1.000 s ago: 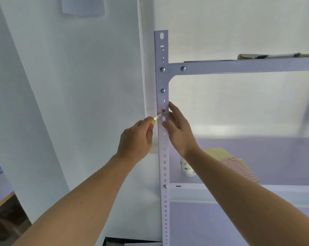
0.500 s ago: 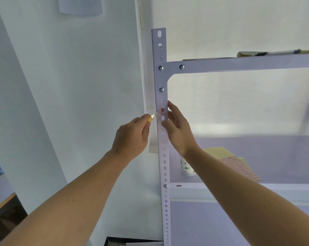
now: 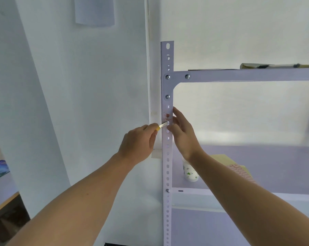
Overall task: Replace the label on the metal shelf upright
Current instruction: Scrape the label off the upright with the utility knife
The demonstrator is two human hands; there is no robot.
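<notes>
The white perforated metal shelf upright [image 3: 167, 174] stands against a pale wall, with a horizontal shelf beam [image 3: 239, 75] bolted to it near its top and running off to the right. A short way below that joint, a small reddish label remnant [image 3: 167, 116] sits on the front face of the upright. The left hand [image 3: 137, 144] comes in from the left of the upright, its fingers curled closed around a small yellow-handled tool [image 3: 161, 125], whose pale tip touches the upright's face just below the label remnant. The right hand [image 3: 183, 134] is at the upright's right edge, level with the remnant, its fingers mostly straight and laid along that edge while the thumb tip rests on the front face just under the tool's tip; it holds nothing. To the right of the upright, lower down, a white paper cup [image 3: 190, 172] with green print stands on a shelf, and further right lies a sheet of pink labels [image 3: 239, 172] on yellow paper.
</notes>
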